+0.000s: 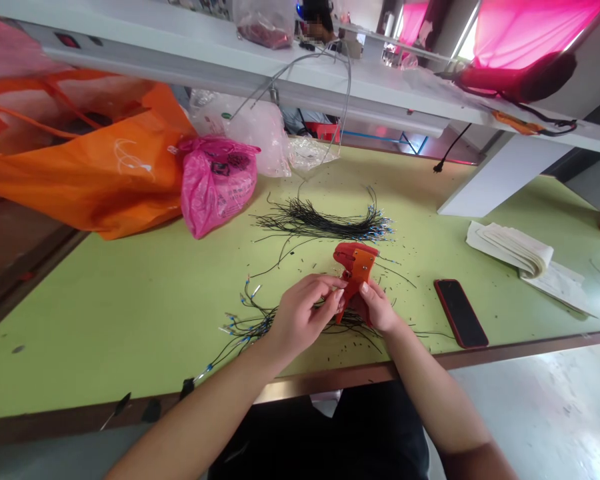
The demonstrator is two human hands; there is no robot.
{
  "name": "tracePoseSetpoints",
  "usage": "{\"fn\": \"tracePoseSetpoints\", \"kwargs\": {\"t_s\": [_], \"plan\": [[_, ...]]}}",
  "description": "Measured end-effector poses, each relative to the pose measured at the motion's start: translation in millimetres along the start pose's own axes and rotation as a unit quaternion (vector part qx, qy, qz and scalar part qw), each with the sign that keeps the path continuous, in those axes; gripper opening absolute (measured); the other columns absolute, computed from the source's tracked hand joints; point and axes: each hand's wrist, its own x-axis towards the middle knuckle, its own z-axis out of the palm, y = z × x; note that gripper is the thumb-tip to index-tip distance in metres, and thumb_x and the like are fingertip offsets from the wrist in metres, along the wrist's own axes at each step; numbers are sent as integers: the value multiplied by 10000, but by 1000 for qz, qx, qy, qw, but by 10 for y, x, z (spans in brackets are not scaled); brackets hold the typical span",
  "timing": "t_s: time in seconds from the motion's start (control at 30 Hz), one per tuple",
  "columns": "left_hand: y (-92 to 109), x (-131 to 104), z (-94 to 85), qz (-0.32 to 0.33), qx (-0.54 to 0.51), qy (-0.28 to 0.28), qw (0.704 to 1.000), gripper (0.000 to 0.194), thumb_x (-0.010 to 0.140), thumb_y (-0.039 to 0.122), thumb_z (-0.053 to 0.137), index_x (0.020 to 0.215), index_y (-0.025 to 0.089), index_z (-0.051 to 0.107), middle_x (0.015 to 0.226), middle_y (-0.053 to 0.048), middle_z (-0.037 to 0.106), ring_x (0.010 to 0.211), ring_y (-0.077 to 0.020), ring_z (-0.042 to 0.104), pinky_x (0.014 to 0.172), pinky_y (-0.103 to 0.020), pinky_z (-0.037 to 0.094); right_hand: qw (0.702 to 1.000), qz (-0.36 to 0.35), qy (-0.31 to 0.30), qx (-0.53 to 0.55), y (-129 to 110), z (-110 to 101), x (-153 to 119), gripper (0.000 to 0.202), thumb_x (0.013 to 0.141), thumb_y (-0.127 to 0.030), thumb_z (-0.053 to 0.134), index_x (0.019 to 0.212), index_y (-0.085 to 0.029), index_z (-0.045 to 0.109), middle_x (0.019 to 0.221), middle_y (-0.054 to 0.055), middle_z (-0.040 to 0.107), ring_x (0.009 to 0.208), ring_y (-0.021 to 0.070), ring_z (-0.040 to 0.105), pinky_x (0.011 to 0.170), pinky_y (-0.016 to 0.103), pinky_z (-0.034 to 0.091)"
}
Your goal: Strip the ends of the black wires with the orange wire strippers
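My right hand (379,306) is wrapped round the handles of a red and orange wire stripper (363,265), whose head points away from me. To its left, my left hand (305,308) has its thumb and fingers pinched together beside the tool; what they hold is too small to make out. Under and around both hands lies a loose bunch of black wires (260,323) with blue and silver ends. Farther back is a second bundle of black wires (325,222), its blue tips towards the right.
A phone (461,313) and folded cloth (515,248) lie to the right on the green table (145,320). Orange (105,180) and pink (219,183) bags stand at the left. A white shelf (180,57) crosses above; a person sits beyond it.
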Motion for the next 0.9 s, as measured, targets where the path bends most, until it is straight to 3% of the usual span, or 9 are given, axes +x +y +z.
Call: {"fn": "tracePoseSetpoints", "kwargs": {"t_s": [0.23,0.47,0.73,0.9], "plan": [[-15,1,13,37,21,42,998,180,991,169,573,834,202,655,973,-37,776,889,-138,731,818,-243,570,998,-17,-51,-22,27,-10,-5,457,887,-641,665,947,-189,645,785,56,703,788,237,710,732,385,614],[-16,7,37,69,18,51,996,194,968,136,609,783,195,619,959,-43,761,883,-133,731,823,-240,588,999,-12,-6,-36,55,-43,-3,493,867,-688,647,942,-200,647,738,47,682,698,226,688,631,356,602],[-26,3,47,58,20,47,997,131,969,139,607,863,195,660,953,-39,768,885,-137,734,816,-238,595,998,-27,-15,-61,-60,71,2,528,859,-707,644,804,-183,661,647,39,667,574,194,645,580,339,585],[-23,-5,55,56,23,48,997,139,972,152,609,851,200,658,967,-41,776,885,-142,738,811,-243,601,998,-28,-13,-52,-65,69,-3,500,865,-679,661,815,-182,674,649,38,675,581,194,654,561,328,584]]}}
